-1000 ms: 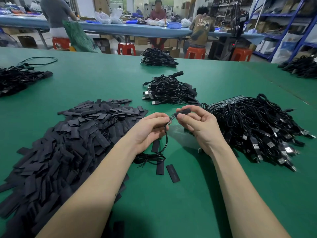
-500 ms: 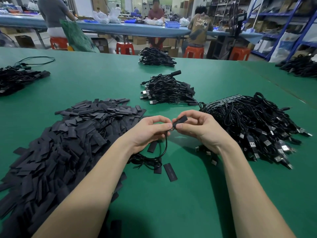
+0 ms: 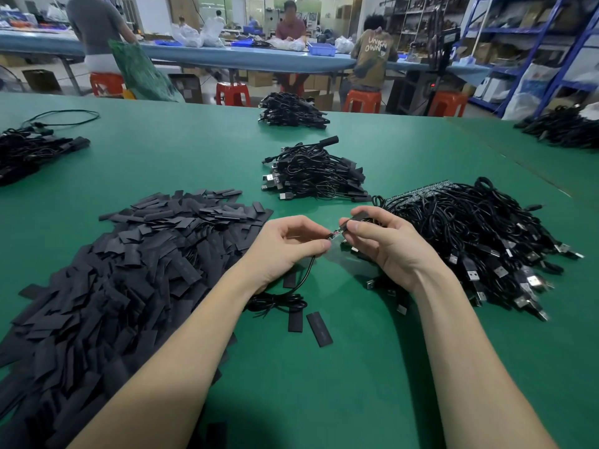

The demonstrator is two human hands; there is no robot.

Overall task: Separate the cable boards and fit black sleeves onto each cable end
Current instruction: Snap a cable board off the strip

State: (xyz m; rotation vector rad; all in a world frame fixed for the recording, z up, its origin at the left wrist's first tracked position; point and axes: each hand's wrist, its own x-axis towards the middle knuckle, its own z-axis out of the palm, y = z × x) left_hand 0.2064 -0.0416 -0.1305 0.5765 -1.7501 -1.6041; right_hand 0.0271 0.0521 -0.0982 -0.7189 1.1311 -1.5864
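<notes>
- At the centre of the frame, the left hand (image 3: pixel 285 251) pinches a thin black cable (image 3: pixel 306 270) between thumb and forefinger, right at the cable's end.
- Just right of those fingertips, a small circuit board (image 3: pixel 335 235) pokes out, bridging the gap between the two hands.
- The right hand (image 3: pixel 389 244) pinches a black sleeve (image 3: pixel 358 218) between thumb and fingers; the sleeve sits at the board's far tip, angled up toward the right.
- Below the left wrist, the cable drops to the green table (image 3: pixel 324 384) and gathers in a small coil (image 3: pixel 278 303).
- Two loose sleeves (image 3: pixel 319 328) lie flat just beside that coil, lower centre.
- Filling the left of the frame is a large heap of sleeves (image 3: pixel 113 286).
- On the right lies a pile of cables on boards (image 3: pixel 470 238), USB plugs facing the lower right.
- Above the hands, centre frame, sits a smaller cable bundle (image 3: pixel 314 173).
</notes>
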